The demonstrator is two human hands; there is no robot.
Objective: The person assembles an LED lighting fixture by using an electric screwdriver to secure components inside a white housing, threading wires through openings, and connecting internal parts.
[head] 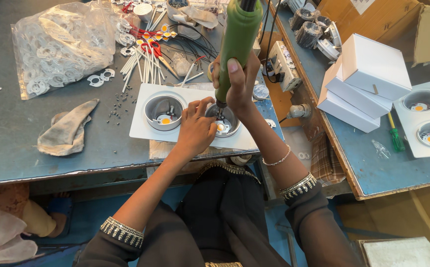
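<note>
One view only, head camera looking down. Right hand is wrapped tight round a green electric screwdriver, held upright, its bit down inside the right cup of a white twin-cup lamp housing. Right forearm runs up from lower right, thin bracelet at the wrist, dark embroidered sleeve. Left hand lies over the housing between the cups, fingers curled at the right cup's rim, pinching near the bit; what it pinches is too small to make out. Left forearm comes in from lower left. Housing sits flat at the near edge of the grey desk, straight ahead of the person. Left cup is uncovered, an orange-yellow disc at its bottom. Screwdriver's top and cable are cut off by the frame. Left of the housing: grey rag, scattered small screws, clear bag of white rings. Behind: white rods and red-handled scissors. Right-hand blue desk carries white boxes, a green-handled screwdriver, and a second housing cut off at the edge.
</note>
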